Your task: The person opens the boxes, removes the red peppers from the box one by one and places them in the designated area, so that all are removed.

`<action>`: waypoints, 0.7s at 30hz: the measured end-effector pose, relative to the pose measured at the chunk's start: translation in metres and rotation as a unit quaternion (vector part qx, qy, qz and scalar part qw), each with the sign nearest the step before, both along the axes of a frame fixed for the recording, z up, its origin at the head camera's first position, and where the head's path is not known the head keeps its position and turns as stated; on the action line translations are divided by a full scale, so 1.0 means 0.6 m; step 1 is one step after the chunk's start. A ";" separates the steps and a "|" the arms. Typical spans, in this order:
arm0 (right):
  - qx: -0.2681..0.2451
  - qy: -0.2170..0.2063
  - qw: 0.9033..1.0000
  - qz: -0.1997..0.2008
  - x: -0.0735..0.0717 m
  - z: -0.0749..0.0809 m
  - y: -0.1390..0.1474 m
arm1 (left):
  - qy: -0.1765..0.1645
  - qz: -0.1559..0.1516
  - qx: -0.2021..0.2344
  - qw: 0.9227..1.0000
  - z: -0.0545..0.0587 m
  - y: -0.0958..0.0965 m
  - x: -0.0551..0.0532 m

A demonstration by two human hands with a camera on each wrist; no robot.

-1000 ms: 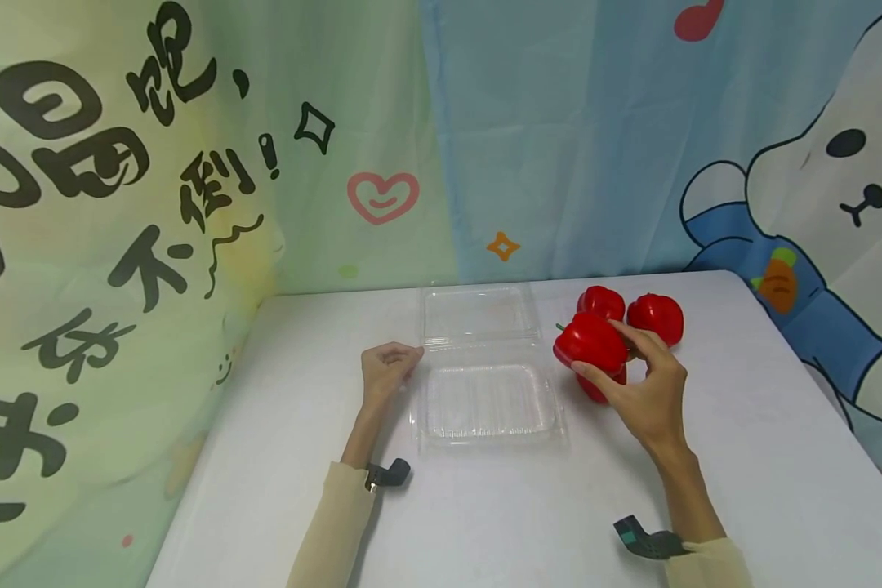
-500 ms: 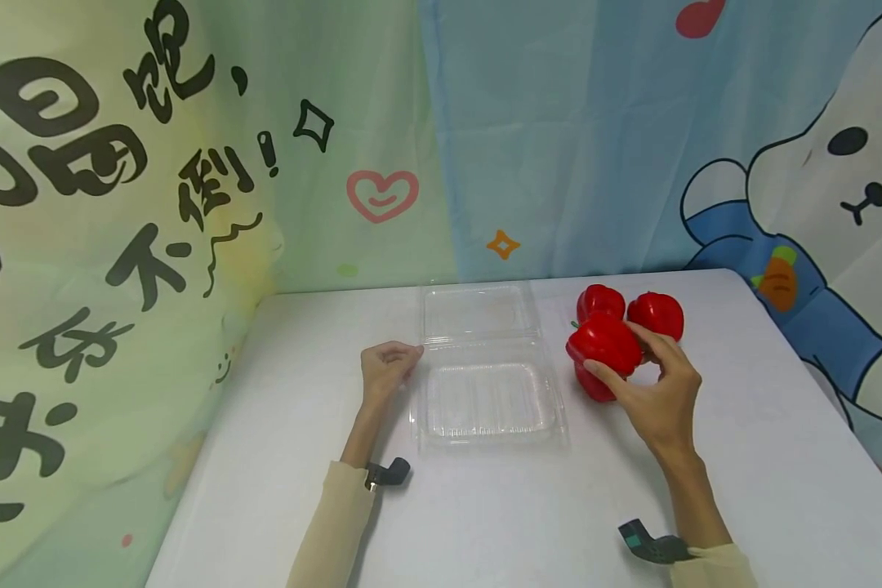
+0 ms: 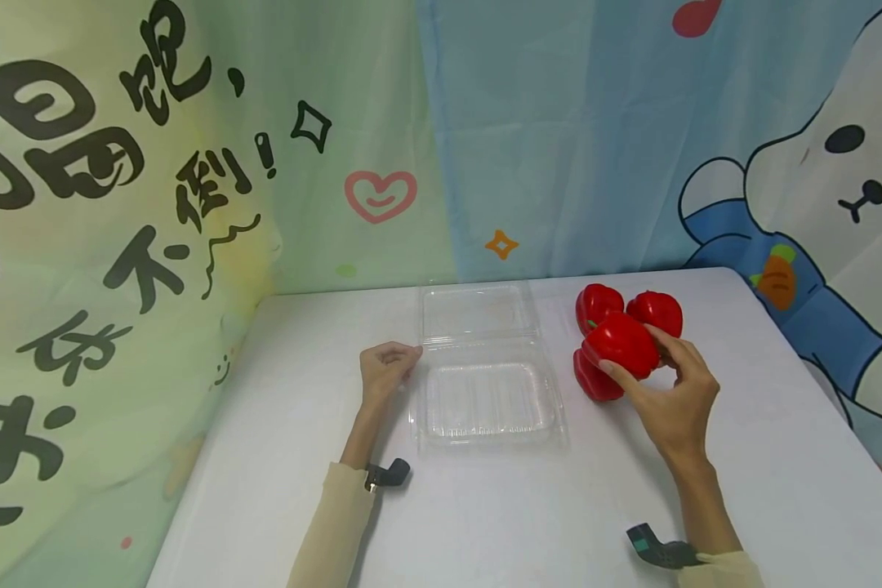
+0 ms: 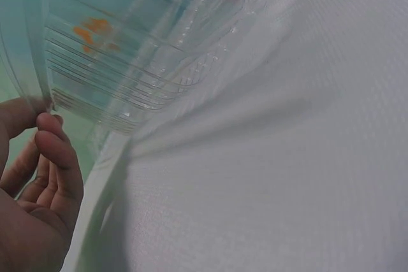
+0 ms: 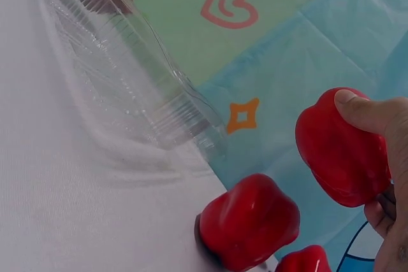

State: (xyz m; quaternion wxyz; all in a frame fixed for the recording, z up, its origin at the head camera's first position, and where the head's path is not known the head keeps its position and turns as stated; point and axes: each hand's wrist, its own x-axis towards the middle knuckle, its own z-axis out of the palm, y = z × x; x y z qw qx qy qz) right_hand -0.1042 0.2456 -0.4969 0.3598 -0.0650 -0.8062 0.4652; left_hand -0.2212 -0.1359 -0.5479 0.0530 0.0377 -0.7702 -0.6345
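My right hand (image 3: 679, 400) grips a red bell pepper (image 3: 623, 345) between thumb and fingers. In the right wrist view this held pepper (image 5: 341, 148) appears raised off the table. Three more red peppers lie close by: a front one (image 3: 594, 380) partly covered by the held one, a back left one (image 3: 598, 306) and a back right one (image 3: 656, 313). On the left, my left hand (image 3: 385, 371) pinches the edge of a clear plastic clamshell box (image 3: 488, 400), as the left wrist view also shows at its ridged wall (image 4: 95, 71).
The box's lid (image 3: 476, 314) lies folded back toward the rear of the white table (image 3: 500, 523). Behind the table hangs a printed cloth (image 3: 522, 147), and it continues along the left side. Each wrist carries a dark camera mount (image 3: 389, 474).
My right hand has carried the pepper to the right, away from the box, so more of the front pepper shows on its left. My left hand stays at the box edge.
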 end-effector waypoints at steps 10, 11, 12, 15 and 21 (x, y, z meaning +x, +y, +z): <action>-0.001 0.012 1.000 -0.021 0.009 -0.006 0.015 | -0.006 0.006 -0.006 1.000 -0.002 0.001 -0.001; -0.001 0.011 1.000 -0.026 0.010 -0.007 0.017 | -0.006 0.007 -0.005 1.000 -0.001 0.001 -0.001; -0.001 0.010 0.999 -0.031 0.011 -0.008 0.018 | -0.006 0.007 -0.005 1.000 -0.001 0.001 -0.001; -0.002 0.008 0.999 -0.043 0.013 -0.011 0.022 | -0.005 0.007 -0.004 1.000 -0.002 0.001 -0.002; -0.010 0.009 0.998 -0.058 0.016 -0.019 0.030 | -0.001 0.005 -0.003 1.000 -0.006 0.000 -0.002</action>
